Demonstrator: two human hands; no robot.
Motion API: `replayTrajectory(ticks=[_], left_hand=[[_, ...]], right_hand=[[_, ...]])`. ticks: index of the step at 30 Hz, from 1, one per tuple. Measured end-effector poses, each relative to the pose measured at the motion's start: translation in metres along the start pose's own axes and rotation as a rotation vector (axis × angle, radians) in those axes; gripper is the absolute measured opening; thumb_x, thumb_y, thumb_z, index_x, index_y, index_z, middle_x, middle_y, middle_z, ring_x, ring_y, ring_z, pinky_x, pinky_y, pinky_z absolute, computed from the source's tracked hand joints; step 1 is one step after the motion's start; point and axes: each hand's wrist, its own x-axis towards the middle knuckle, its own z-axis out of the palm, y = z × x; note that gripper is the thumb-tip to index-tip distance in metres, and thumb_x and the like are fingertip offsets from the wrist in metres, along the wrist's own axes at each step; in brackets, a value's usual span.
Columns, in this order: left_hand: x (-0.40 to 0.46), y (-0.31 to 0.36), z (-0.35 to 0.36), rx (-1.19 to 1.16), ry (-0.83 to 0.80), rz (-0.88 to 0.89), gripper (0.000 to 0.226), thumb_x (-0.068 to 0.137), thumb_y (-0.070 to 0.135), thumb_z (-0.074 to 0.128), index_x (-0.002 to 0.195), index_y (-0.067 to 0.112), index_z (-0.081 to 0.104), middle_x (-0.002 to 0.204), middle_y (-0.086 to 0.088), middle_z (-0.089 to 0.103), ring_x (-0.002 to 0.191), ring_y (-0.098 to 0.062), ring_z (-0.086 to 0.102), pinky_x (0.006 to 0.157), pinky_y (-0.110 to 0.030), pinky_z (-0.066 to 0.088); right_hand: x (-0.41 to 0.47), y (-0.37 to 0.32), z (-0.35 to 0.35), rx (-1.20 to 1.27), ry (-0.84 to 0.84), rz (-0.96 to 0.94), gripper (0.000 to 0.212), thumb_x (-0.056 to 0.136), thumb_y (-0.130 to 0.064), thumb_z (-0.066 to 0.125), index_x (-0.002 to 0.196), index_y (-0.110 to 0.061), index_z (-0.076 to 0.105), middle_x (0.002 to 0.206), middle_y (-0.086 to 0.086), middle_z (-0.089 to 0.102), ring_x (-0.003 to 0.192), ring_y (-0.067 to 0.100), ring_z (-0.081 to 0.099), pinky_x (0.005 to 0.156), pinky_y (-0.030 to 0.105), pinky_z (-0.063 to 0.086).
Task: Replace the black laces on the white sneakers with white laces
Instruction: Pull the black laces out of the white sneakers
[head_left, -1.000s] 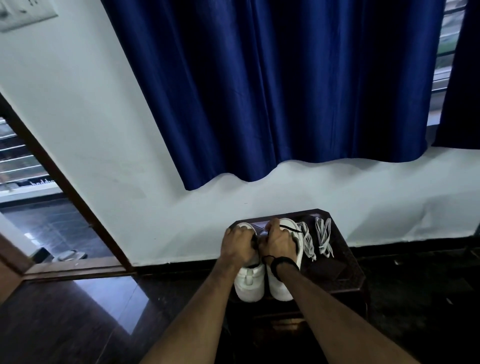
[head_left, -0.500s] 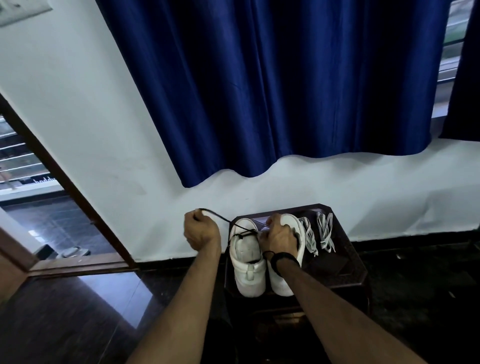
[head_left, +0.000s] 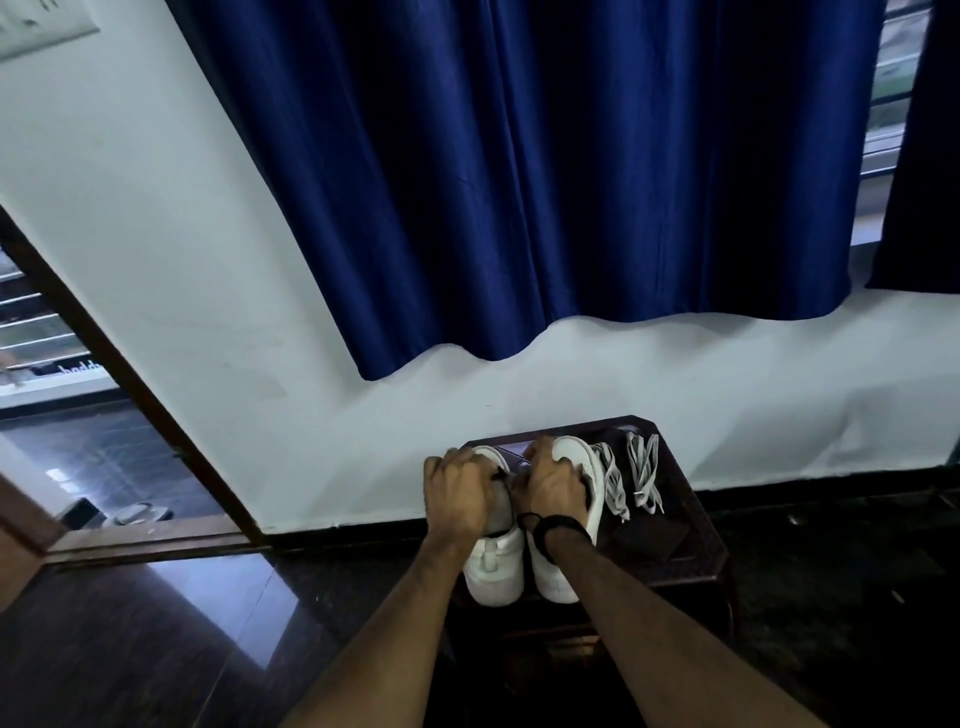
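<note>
Head view: left hand is being curled over left sneaker, black lace seemingly being pinched, grip partly hidden. Right hand is being clamped on right sneaker. Sneakers are lying lengthwise away from person on dark stool. Counted: two sneakers, two white laces just right of right hand, nearer to it.

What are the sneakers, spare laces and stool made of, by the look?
Sneakers: smooth white leather or synthetic, matte, uncreased heels. Spare laces: flat woven fabric, pale grey-white, limp loops. Stool: probably dark varnished wood, faint sheen on its bevelled edges.
</note>
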Motion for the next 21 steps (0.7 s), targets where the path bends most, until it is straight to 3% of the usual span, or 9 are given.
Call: replayTrajectory(ticks=[3,4,6,8,11,15,18,21], left_hand=[[0.009,-0.012,-0.018,-0.409,0.474,-0.447,0.017,0.086,0.013,0.059,0.081,0.021,0.072,0.083,-0.003,0.066,0.078,-0.029,0.062,0.068,-0.038,0.043],[0.017,-0.020,-0.026,-0.548,0.547,-0.621,0.016,0.089,0.012,0.057,0.086,0.018,0.072,0.091,-0.006,0.066,0.083,-0.032,0.062,0.072,-0.040,0.044],[0.031,-0.039,-0.036,-0.631,0.509,-0.862,0.017,0.095,0.016,0.054,0.098,0.013,0.070,0.105,-0.010,0.065,0.097,-0.033,0.061,0.083,-0.041,0.041],[0.031,-0.050,-0.035,-0.581,0.377,-0.987,0.028,0.093,0.026,0.058,0.115,0.011,0.065,0.119,-0.012,0.060,0.114,-0.033,0.053,0.093,-0.044,0.036],[0.013,-0.042,-0.018,-0.577,0.219,-0.961,0.062,0.083,0.039,0.069,0.134,0.010,0.050,0.131,-0.016,0.052,0.125,-0.035,0.045,0.101,-0.048,0.034],[-0.024,-0.013,0.014,-0.522,-0.023,-0.563,0.038,0.077,0.032,0.068,0.113,0.020,0.066,0.105,-0.006,0.064,0.104,-0.029,0.060,0.088,-0.039,0.047],[-0.038,-0.008,0.024,-0.506,0.027,-0.524,0.032,0.076,0.017,0.063,0.108,0.017,0.069,0.100,-0.007,0.064,0.099,-0.032,0.060,0.081,-0.039,0.046],[-0.039,-0.006,0.024,-0.465,0.068,-0.501,0.031,0.079,0.015,0.059,0.107,0.016,0.070,0.104,-0.007,0.063,0.102,-0.032,0.059,0.084,-0.040,0.046]], right_hand=[[0.001,0.001,0.002,0.016,0.016,0.014,0.028,0.083,-0.024,0.051,0.109,-0.020,0.044,0.092,0.014,0.064,0.091,0.033,0.061,0.074,0.035,0.044],[0.001,0.001,0.002,0.015,0.016,0.017,0.027,0.083,-0.023,0.051,0.109,-0.019,0.044,0.093,0.014,0.064,0.092,0.033,0.061,0.074,0.035,0.045],[0.000,0.001,0.000,0.002,0.002,0.020,0.028,0.084,-0.023,0.052,0.110,-0.019,0.045,0.096,0.014,0.064,0.094,0.033,0.060,0.077,0.035,0.044],[-0.001,-0.001,-0.001,-0.029,-0.031,0.000,0.030,0.085,-0.025,0.053,0.113,-0.018,0.047,0.098,0.013,0.064,0.098,0.033,0.059,0.082,0.037,0.043],[0.002,-0.003,0.002,-0.174,-0.058,-0.156,0.031,0.085,-0.025,0.052,0.116,-0.019,0.054,0.112,0.007,0.062,0.112,0.030,0.051,0.091,0.042,0.038],[0.012,-0.011,0.005,-0.444,-0.177,-0.557,0.045,0.082,-0.016,0.055,0.126,-0.019,0.056,0.133,0.003,0.052,0.126,0.029,0.037,0.099,0.043,0.027],[0.025,-0.027,0.007,-0.659,-0.336,-0.725,0.039,0.085,-0.019,0.053,0.124,-0.017,0.058,0.126,0.004,0.058,0.125,0.028,0.040,0.103,0.042,0.024],[0.035,-0.041,0.011,-0.756,-0.408,-0.753,0.030,0.087,-0.020,0.054,0.116,-0.017,0.061,0.119,0.005,0.063,0.118,0.027,0.051,0.104,0.041,0.024]])
